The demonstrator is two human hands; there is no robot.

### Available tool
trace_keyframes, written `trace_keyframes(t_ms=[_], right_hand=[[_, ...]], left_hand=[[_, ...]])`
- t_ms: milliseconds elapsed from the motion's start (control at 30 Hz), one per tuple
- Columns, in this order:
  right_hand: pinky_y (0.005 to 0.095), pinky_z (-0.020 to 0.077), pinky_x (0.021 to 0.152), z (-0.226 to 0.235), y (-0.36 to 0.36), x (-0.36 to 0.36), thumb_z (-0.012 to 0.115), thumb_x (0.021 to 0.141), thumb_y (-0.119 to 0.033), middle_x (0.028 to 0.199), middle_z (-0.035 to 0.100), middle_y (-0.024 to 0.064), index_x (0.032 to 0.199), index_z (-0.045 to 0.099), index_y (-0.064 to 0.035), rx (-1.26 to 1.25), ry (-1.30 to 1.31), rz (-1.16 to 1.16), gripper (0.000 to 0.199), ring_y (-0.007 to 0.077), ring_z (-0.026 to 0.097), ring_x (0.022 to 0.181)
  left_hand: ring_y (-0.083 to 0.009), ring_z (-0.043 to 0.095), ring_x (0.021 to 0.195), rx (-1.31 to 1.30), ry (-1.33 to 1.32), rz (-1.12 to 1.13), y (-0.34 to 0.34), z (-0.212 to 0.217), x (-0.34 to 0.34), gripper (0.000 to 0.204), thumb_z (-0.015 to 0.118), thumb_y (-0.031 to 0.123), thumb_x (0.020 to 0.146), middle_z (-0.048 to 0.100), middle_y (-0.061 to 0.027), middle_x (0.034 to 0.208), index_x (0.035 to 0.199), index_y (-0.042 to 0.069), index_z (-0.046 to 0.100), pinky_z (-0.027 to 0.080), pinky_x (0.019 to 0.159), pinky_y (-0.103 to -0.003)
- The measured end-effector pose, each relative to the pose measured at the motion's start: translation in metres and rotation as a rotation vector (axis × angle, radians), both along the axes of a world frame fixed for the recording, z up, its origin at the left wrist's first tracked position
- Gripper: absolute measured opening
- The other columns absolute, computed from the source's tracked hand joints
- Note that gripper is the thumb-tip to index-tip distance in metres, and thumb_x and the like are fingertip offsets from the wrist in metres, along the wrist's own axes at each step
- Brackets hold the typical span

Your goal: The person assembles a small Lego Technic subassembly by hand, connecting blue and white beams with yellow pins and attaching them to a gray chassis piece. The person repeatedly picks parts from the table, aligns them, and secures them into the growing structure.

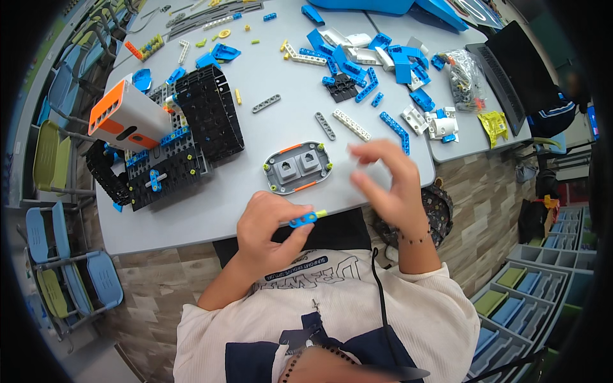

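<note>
Near the table's front edge, my left hand pinches a short blue beam between thumb and fingers. A yellow-green peg sticks out of the beam's right end. My right hand hovers to the right, thumb and fingers curved apart, with nothing visible in them. Between and beyond the hands lies a grey oval module with two square sockets, orange edge strips and yellow-green pegs at its corners. To the left stands a tracked model with black treads and a white-and-orange box on top.
Loose grey beams, a white beam and a bent blue beam lie beyond the module. Blue and white pieces are heaped farther back. At right are a clear bag of parts, a yellow packet and a laptop.
</note>
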State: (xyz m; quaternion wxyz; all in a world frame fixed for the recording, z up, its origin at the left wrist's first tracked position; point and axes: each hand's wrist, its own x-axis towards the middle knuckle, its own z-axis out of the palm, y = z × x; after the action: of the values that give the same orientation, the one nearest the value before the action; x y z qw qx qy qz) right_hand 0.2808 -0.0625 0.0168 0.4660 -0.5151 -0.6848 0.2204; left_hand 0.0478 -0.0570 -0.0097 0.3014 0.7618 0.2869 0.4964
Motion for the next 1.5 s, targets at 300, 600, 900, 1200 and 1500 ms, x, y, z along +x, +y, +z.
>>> trace_keyframes(t_ms=[300, 600, 900, 1200, 1500], right_hand=[[0.037, 0.0496, 0.073, -0.028, 0.031, 0.011, 0.073, 0.079, -0.007, 0.089, 0.064, 0.0103, 0.097, 0.071, -0.0018, 0.064, -0.405, -0.383, 0.019, 0.0248, 0.06, 0.081], [0.0298, 0.05, 0.066, 0.004, -0.016, -0.015, 0.072, 0.074, 0.003, 0.086, 0.071, 0.0142, 0.093, 0.069, 0.0032, 0.103, 0.006, -0.047, 0.019, 0.021, 0.064, 0.071], [0.0278, 0.049, 0.067, 0.0, -0.027, -0.046, 0.072, 0.076, 0.001, 0.089, 0.072, 0.0104, 0.1, 0.071, 0.0005, 0.014, 0.099, 0.201, 0.024, 0.019, 0.064, 0.072], [0.0264, 0.0496, 0.068, -0.012, -0.03, -0.053, 0.07, 0.08, 0.0, 0.088, 0.07, 0.0121, 0.101, 0.07, 0.0026, -0.158, 0.258, 0.196, 0.021, 0.0164, 0.063, 0.074], [0.0273, 0.0473, 0.063, 0.001, -0.026, -0.039, 0.071, 0.071, 0.003, 0.082, 0.069, 0.0098, 0.093, 0.071, 0.0006, 0.093, 0.018, 0.116, 0.022, 0.0187, 0.061, 0.069]], left_hand=[[-0.0222, 0.064, 0.083, -0.126, -0.189, 0.048, -0.004, -0.01, -0.013, 0.022, 0.068, -0.004, 0.072, 0.066, -0.014, 0.096, 0.091, 0.003, 0.059, 0.052, 0.075, -0.032], [-0.0204, 0.069, 0.09, -0.497, -0.552, -0.258, -0.012, -0.015, -0.018, 0.026, 0.063, -0.015, 0.079, 0.066, -0.0174, 0.101, 0.098, 0.001, 0.055, 0.056, 0.082, -0.033], [-0.0174, 0.067, 0.084, -0.225, -0.247, -0.127, -0.012, -0.012, -0.021, 0.027, 0.067, -0.011, 0.079, 0.067, -0.014, 0.096, 0.103, 0.0, 0.058, 0.053, 0.073, -0.027], [-0.0108, 0.064, 0.081, -0.419, -0.368, -0.071, -0.017, -0.011, -0.022, 0.018, 0.075, 0.006, 0.084, 0.069, -0.0072, 0.091, 0.098, 0.001, 0.064, 0.048, 0.073, -0.023], [-0.0116, 0.065, 0.08, -0.763, -0.59, -0.165, -0.021, -0.002, -0.028, 0.018, 0.067, 0.014, 0.094, 0.068, -0.0082, 0.088, 0.101, -0.001, 0.06, 0.053, 0.075, -0.026]])
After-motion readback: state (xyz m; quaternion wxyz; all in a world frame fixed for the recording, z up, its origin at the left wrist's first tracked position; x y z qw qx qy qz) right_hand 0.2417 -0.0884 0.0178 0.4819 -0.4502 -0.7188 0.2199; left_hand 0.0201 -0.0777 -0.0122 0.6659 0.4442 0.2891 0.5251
